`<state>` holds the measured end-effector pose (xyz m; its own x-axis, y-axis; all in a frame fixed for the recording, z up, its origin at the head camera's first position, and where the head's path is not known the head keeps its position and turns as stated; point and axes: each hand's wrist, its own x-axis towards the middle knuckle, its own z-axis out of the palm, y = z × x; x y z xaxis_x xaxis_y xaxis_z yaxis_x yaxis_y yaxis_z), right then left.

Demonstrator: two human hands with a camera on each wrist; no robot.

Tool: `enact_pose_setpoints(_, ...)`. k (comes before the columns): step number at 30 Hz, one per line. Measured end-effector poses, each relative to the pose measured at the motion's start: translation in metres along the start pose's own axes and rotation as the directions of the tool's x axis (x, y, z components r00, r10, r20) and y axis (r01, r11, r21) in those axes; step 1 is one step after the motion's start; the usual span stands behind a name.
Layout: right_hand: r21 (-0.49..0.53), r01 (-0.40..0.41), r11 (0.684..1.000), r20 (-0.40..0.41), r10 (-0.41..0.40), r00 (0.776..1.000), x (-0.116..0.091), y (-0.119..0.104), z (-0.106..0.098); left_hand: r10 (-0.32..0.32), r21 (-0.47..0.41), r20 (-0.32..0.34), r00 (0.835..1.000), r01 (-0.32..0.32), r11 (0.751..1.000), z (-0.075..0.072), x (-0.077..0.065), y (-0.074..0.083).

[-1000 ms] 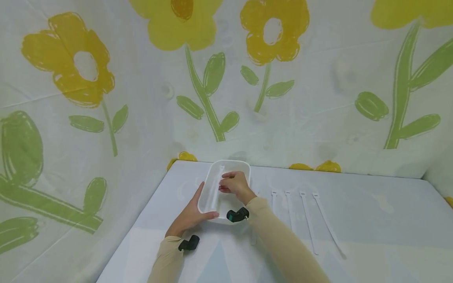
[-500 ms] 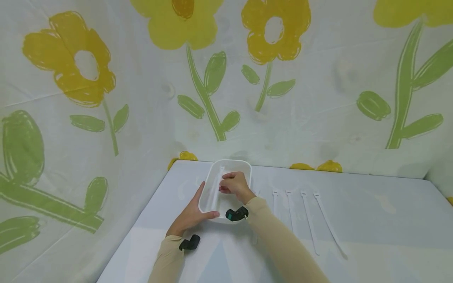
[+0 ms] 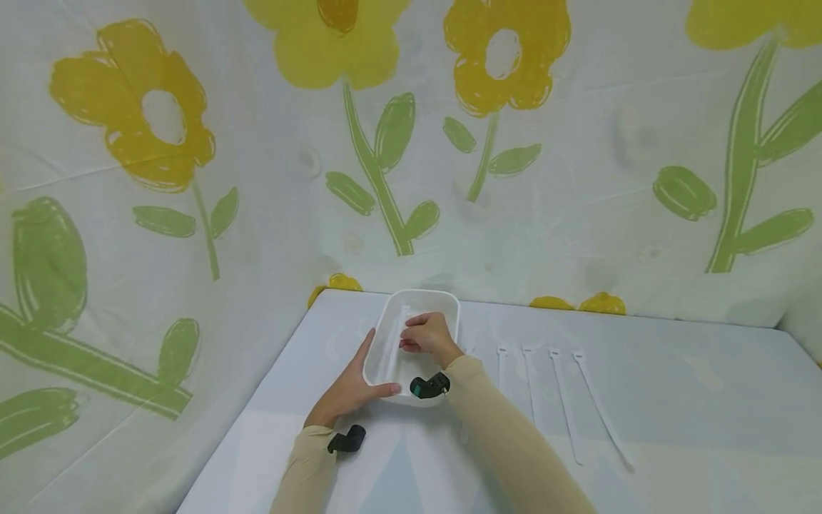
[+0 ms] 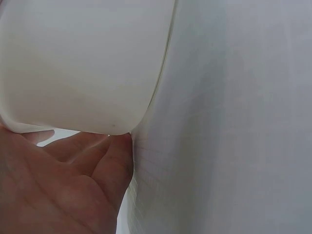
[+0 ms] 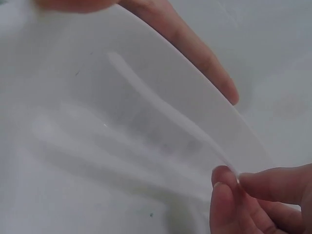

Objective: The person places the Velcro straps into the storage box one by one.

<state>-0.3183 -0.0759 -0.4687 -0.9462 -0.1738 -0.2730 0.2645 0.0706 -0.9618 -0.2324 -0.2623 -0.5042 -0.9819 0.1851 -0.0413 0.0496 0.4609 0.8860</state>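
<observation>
A white plastic tray (image 3: pixel 420 295) stands at the back of the table, left of centre. My left hand (image 3: pixel 349 391) grips its near left corner, with the thumb over the rim and the fingers along the outer side. In the left wrist view those fingers (image 4: pixel 114 165) lie against the tray's outer wall. Over the inside of the tray is my right hand (image 3: pixel 432 334). Its thumb and fingertips pinch the end of a thin white strip, seemingly a cable tie (image 5: pixel 161 105), in the right wrist view. The rest of the strip slants across the tray's inside, partly blurred.
Several white cable ties (image 3: pixel 564 403) lie in a row on the white table (image 3: pixel 693 400), right of the tray. My right forearm (image 3: pixel 507 439) partly covers the nearest ones. A flower-patterned curtain (image 3: pixel 578 178) hangs behind the table.
The whole scene has shifted slightly to the right in the head view. Both hands keep nearly the same places on and over the tray.
</observation>
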Motion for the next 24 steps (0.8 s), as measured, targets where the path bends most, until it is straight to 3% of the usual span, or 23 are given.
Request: enact_pose_setpoints(24, -0.013, -0.019, 1.000, 0.007, 0.019, 1.000, 0.0037, 0.0018, 0.0037, 0.017, -0.023, 0.008, 1.000, -0.017, 1.000, 0.0002, 0.0016, -0.0035)
